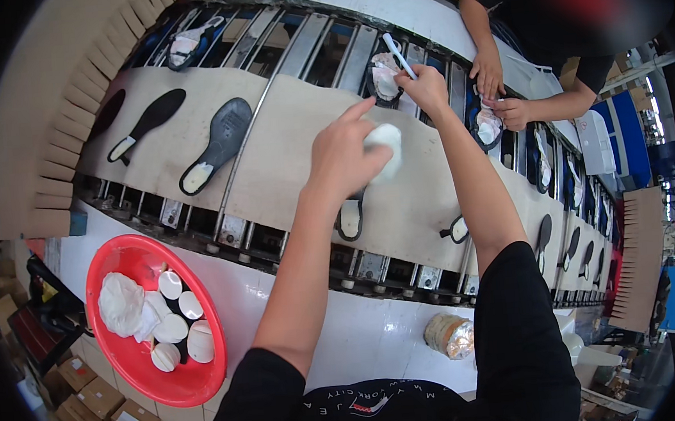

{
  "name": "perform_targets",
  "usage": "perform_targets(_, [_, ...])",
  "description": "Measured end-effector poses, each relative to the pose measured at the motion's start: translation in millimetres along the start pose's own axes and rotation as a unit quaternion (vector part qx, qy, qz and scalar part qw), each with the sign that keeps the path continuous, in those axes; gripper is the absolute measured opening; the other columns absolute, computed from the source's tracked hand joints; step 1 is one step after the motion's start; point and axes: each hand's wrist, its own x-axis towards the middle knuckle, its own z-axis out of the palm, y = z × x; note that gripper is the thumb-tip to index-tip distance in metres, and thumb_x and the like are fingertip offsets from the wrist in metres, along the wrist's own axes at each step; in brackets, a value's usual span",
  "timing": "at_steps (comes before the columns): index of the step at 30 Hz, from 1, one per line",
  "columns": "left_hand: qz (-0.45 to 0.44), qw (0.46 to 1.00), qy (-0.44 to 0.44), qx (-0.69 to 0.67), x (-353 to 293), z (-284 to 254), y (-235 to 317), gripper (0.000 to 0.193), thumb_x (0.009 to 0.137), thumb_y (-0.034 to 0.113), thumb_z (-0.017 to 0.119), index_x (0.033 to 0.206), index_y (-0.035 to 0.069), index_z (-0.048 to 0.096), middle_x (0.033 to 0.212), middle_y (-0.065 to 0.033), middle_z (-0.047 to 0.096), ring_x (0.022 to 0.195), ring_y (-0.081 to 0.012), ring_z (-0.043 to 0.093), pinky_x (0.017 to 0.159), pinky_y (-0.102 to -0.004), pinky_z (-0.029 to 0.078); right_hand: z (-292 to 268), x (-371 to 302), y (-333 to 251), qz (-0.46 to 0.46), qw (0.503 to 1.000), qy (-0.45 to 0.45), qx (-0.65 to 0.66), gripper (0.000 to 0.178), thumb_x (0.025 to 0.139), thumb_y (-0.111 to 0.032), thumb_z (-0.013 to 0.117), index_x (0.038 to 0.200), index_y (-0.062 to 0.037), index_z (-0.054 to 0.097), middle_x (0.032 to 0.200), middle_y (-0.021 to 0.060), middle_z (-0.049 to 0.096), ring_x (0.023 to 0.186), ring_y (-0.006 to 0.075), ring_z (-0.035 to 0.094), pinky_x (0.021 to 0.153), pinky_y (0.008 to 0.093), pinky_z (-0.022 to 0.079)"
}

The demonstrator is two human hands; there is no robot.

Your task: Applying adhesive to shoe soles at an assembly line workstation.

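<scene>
My left hand (pixel 341 155) is closed around a soft white wad (pixel 385 146), slightly blurred, above the beige conveyor sheet (pixel 285 128). Below that wad lies a black shoe sole (pixel 351 219) with a pale heel patch, partly hidden by my forearm. In the fingers of my right hand (pixel 425 88) is a slim white pen-like stick (pixel 395 52), tilted up to the left. Right beside that hand, a dark shoe upper (pixel 384 78) stuffed with whitish paper sits on the metal rollers. My left index finger points toward its near edge.
Several dark soles (pixel 219 140) lie along the sheet. Across the line, a co-worker's hands (pixel 498 97) touch another stuffed shoe (pixel 488 127). A red basin (pixel 213 329) with white round pads and cloth stands at left. A foil-wrapped jar (pixel 449 336) is near my right arm.
</scene>
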Motion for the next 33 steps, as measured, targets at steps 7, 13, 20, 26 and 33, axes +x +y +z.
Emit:
perform_targets(7, [-0.021, 0.969, -0.149, 0.197, 77.9, 63.5, -27.6, 0.025, 0.06, 0.021, 0.061, 0.074, 0.001, 0.067, 0.123, -0.0103, 0.054, 0.089, -0.0297, 0.061, 0.075, -0.0373, 0.048, 0.7, -3.6, -7.7, -0.003, 0.997, -0.058, 0.049, 0.026, 0.067, -0.034, 0.066, 0.079, -0.0109, 0.069, 0.076, 0.0125, 0.066, 0.076, 0.0289, 0.064, 0.069, 0.0381, 0.049])
perform_targets(13, [-0.052, 0.946, -0.189, 0.258, 90.5, 66.9, -28.0, 0.046, 0.06, 0.023, 0.064, 0.101, 0.002, 0.062, 0.102, -0.0143, 0.063, 0.091, -0.0287, 0.061, 0.076, -0.0374, 0.048, 5.0, 2.2, -4.0, -0.011, 0.999, -0.042, -0.009, 0.024, 0.069, -0.029, 0.065, 0.085, -0.012, 0.07, 0.08, 0.0135, 0.066, 0.08, 0.0308, 0.063, 0.071, 0.0403, 0.049])
perform_targets(20, [-0.083, 0.927, -0.227, 0.287, 95.9, 61.7, -28.3, 0.04, 0.061, 0.023, 0.061, 0.095, 0.001, 0.062, 0.097, -0.0146, 0.064, 0.091, -0.028, 0.061, 0.077, -0.0368, 0.048, 4.8, 0.3, -3.1, -0.08, 0.992, -0.066, -0.07, 0.025, 0.074, -0.025, 0.064, 0.094, -0.0111, 0.067, 0.09, 0.013, 0.064, 0.087, 0.0299, 0.061, 0.075, 0.0401, 0.047])
perform_targets(26, [-0.099, 0.916, -0.267, 0.282, 96.8, 54.5, -25.4, 0.037, 0.061, 0.023, 0.059, 0.091, 0.002, 0.064, 0.095, -0.0152, 0.064, 0.091, -0.029, 0.061, 0.078, -0.0362, 0.048, 6.4, -3.9, -2.5, -0.112, 0.992, -0.006, -0.058, 0.02, 0.074, -0.019, 0.065, 0.089, -0.0083, 0.06, 0.09, 0.0124, 0.061, 0.086, 0.0302, 0.06, 0.074, 0.0403, 0.047])
perform_targets(33, [-0.099, 0.93, -0.234, 0.264, 93.2, 52.0, -31.1, 0.041, 0.061, 0.022, 0.059, 0.095, 0.001, 0.065, 0.106, -0.0178, 0.061, 0.092, -0.0292, 0.061, 0.08, -0.035, 0.047, -12.0, -6.4, 11.2, -0.028, 0.996, 0.076, -0.042, 0.02, 0.074, -0.02, 0.064, 0.09, -0.0093, 0.059, 0.09, 0.0121, 0.062, 0.087, 0.0307, 0.06, 0.073, 0.0417, 0.046])
